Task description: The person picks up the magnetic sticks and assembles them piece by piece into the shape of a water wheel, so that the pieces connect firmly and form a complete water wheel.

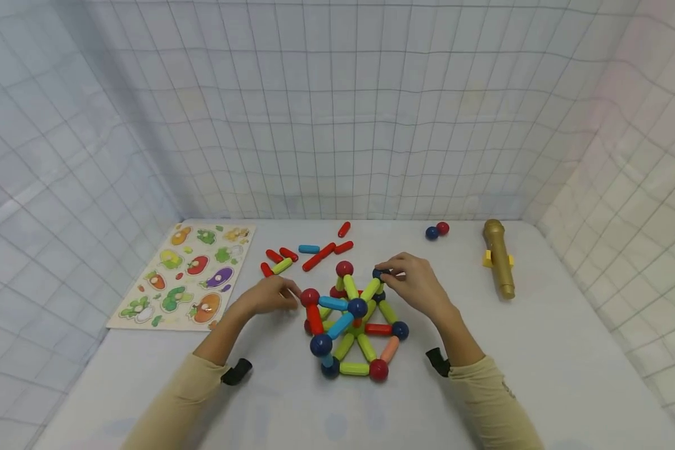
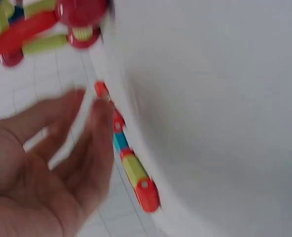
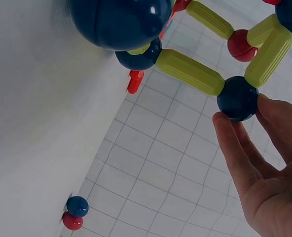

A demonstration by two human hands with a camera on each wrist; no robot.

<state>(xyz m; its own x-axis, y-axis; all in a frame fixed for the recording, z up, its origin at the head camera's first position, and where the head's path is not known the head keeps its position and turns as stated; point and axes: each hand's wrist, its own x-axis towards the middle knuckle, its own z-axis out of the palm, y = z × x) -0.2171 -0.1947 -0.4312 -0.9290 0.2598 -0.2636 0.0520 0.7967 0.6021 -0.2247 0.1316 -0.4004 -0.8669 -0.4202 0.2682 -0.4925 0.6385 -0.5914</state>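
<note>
A structure of magnetic rods (image 1: 354,369) and balls stands on the table between the hands, with green, red, light blue and pink rods. At its back right corner, the right hand (image 1: 416,281) pinches a dark blue ball (image 3: 237,98) between thumb and fingertips. Two green rods meet that ball in the right wrist view. On the other side, the left hand (image 1: 270,295) is beside an upper red ball (image 1: 309,297), fingers loosely bent and holding nothing. The left wrist view shows a gap between these fingers and the structure; that view is blurred.
Loose rods (image 1: 319,257), mostly red, lie behind the structure. A vegetable puzzle board (image 1: 165,259) lies at left. At back right are a loose blue ball (image 1: 432,233) and red ball (image 1: 442,228). A gold microphone-shaped object (image 1: 499,259) lies at right. Grid-patterned cloth walls surround the table.
</note>
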